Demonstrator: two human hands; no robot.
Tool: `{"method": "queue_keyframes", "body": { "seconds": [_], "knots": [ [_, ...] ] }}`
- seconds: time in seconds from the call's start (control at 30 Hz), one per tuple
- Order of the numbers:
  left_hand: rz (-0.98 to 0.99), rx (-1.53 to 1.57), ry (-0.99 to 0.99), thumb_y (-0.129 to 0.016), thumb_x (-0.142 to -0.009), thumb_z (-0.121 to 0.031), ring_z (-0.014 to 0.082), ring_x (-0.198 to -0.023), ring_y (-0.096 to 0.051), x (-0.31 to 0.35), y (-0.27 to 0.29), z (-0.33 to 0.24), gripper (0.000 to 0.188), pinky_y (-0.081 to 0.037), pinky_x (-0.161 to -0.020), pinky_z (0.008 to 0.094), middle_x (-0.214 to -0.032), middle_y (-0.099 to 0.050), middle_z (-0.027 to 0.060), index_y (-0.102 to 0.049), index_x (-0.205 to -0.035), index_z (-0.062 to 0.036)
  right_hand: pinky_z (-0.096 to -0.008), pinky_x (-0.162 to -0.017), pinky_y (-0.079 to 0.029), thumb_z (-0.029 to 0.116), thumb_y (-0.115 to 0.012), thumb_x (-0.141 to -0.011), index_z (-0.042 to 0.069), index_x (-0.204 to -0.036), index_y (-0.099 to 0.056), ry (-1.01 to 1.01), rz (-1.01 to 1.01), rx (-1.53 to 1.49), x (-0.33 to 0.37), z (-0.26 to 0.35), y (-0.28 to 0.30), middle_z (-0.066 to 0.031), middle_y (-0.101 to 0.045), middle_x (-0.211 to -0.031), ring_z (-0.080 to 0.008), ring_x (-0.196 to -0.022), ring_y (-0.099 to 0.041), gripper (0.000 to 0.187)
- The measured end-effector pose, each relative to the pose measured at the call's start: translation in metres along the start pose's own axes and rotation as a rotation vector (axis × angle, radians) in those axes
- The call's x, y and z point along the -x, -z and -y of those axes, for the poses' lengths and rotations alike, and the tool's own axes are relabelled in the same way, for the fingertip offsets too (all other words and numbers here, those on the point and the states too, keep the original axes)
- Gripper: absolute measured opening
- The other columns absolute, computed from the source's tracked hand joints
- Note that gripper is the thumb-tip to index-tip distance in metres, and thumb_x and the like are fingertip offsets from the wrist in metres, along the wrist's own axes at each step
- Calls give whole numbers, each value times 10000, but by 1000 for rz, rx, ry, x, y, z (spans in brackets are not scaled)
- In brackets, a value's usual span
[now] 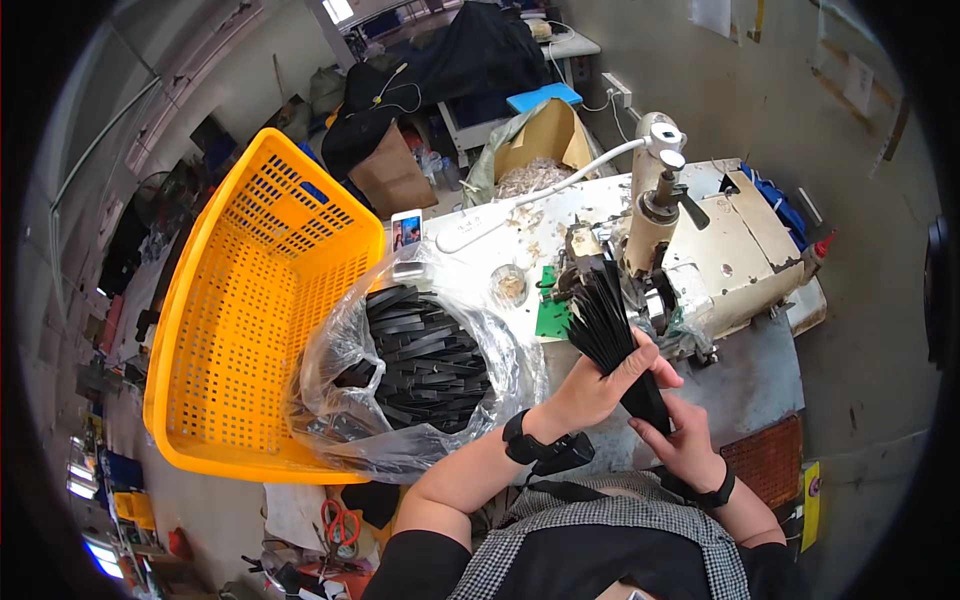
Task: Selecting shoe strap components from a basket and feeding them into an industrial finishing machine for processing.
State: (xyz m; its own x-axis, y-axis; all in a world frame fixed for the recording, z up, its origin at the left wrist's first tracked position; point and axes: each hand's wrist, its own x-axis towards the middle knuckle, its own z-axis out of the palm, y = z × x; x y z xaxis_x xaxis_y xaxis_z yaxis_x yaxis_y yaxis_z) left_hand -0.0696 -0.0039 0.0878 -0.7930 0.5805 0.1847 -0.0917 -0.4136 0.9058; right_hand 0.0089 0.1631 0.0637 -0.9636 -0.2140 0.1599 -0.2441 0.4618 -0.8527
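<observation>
A thick bundle of flat black strips [600, 318] is held tilted in front of me, its fanned upper ends reaching toward the sewing machine [735, 255]. My left hand [588, 392] is closed around the middle of the bundle, thumb across the front. Lower down, my right hand [692, 448] grips its bottom end between thumb and fingers. To the left, a clear plastic bag [515, 365] lies open on the table with many more black strips [430, 350] piled inside. The machine's needle area is partly hidden behind the bundle.
A yellow plastic basket [160, 385] stands left of the bag. On the white table [478, 272] are a phone [406, 228], a small round dish [509, 285], a green piece [550, 313] and a white lamp arm [560, 190]. Red-handled scissors [341, 524] lie lower left.
</observation>
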Motion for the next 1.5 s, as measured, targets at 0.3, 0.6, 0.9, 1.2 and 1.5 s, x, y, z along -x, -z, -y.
{"method": "queue_keyframes", "body": {
  "seconds": [0.3,0.6,0.9,1.2,1.5],
  "knots": [
    [6,-12,118,-408,-1018,-294,207,-872,-655,1,-10,-11,269,-530,-792,326,-920,-677,186,-448,-947,-38,-228,-584,-468,159,-623,-920,33,-900,-561,-323,300,-492,10,7,1,0,-619,-721,-62,-641,-585,142],
    [37,52,188,-397,-1016,-326,316,-937,-663,-8,-1,-3,308,-553,-821,381,-925,-653,217,-435,-874,-56,-209,-604,-427,185,-650,-903,22,-870,-669,-427,474,-657,4,-3,11,37,-670,-739,-24,-646,-536,168],
    [-34,259,211,-394,-1015,-336,354,-993,-637,-14,18,4,321,-514,-916,482,-951,-638,230,-461,-883,-51,-186,-591,-407,217,-615,-927,26,-825,-654,-476,548,-637,21,-11,18,45,-663,-713,-18,-643,-526,220],
    [5,253,196,-396,-1014,-340,354,-999,-634,-14,20,5,326,-508,-926,486,-965,-635,223,-482,-908,-45,-201,-644,-455,152,-642,-895,4,-839,-648,-492,529,-570,23,-8,15,5,-659,-682,-46,-655,-582,158],
    [11,167,194,-394,-1014,-350,352,-984,-641,-13,16,2,331,-512,-917,483,-962,-640,238,-481,-902,-50,-229,-726,-494,129,-609,-905,-13,-876,-638,-488,516,-725,24,-9,9,-24,-670,-698,-83,-733,-643,147]
  ]
}}
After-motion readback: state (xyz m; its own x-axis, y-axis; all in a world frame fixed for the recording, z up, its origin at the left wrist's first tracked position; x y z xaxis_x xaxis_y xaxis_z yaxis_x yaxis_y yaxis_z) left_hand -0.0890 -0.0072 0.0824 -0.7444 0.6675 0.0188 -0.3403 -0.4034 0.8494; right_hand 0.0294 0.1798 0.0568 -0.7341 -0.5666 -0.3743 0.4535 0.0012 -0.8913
